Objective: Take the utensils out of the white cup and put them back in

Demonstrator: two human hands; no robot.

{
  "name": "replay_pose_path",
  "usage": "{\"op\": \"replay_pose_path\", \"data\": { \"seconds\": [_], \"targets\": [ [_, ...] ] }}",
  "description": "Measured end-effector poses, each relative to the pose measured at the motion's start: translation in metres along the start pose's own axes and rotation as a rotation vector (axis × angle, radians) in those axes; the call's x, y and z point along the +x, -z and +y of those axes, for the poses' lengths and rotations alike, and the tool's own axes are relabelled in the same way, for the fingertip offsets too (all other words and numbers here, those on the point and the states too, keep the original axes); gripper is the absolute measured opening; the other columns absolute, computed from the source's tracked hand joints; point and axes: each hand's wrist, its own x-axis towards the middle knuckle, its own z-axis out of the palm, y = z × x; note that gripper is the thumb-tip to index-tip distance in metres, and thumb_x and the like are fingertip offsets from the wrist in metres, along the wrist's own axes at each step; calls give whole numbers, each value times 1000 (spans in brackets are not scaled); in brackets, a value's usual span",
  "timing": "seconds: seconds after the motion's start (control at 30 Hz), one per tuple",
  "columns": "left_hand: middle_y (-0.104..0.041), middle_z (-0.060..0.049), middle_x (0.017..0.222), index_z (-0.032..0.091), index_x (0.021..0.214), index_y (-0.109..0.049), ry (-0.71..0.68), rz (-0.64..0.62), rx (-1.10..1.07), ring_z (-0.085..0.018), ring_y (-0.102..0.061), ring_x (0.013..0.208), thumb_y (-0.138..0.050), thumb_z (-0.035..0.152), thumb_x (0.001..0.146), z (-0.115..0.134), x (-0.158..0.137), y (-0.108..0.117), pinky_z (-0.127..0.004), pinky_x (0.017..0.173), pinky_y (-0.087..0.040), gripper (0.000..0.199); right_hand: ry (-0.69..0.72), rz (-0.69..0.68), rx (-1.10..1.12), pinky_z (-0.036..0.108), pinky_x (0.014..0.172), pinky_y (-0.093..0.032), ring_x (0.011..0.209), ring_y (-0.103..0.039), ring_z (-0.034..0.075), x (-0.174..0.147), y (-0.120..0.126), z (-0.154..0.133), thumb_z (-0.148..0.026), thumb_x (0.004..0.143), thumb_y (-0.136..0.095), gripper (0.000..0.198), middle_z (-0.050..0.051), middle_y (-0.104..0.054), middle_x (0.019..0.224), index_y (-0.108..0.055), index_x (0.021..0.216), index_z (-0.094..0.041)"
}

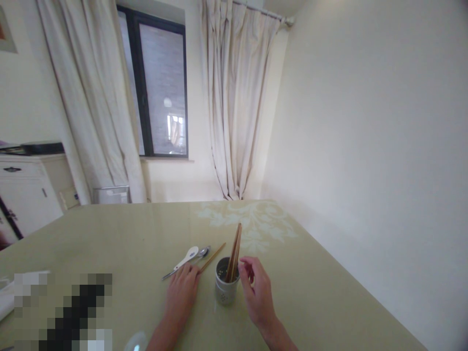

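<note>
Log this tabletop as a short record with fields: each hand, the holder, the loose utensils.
left hand: flat on table, fingertips on loose chopstick
right hand: beside holder, fingers curled at the standing chopsticks
holder: white cup, upright, chopsticks standing in it
loose utensils: white spoon, metal spoon, lying left of holder

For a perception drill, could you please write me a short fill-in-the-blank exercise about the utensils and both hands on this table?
1. Several chopsticks stand tilted inside the white ____, which sits on the table.
2. The right hand is beside the holder, fingers near the ____.
3. The left hand rests flat on the table at the end of a single loose ____.
4. The white spoon lies beside a ____ spoon.

Missing words: holder; chopsticks; chopstick; metal
</note>
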Motion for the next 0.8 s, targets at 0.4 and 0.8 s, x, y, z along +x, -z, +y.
{"op": "replay_pose_path", "data": {
  "seconds": [0.4,0.8],
  "targets": [
    [-71,-4,75,21,91,-63,47,375,-129,-21,-69,66,-34,25,111,7,-2,-2,-30,63,-51,35,106,55,110,28,66,-55,73,-65,19,-44,-18,28,-40,112,-49,22,2,-65,87,-65,118,-26],
    [-80,-6,101,25,123,-67,-455,617,-406,-18,-76,92,-46,28,111,46,-17,13,-29,85,-61,24,-61,162,381,27,63,-55,70,-67,19,-12,-7,-8,-43,108,-60,26,3,-71,81,-75,105,-22]
  ]
}}
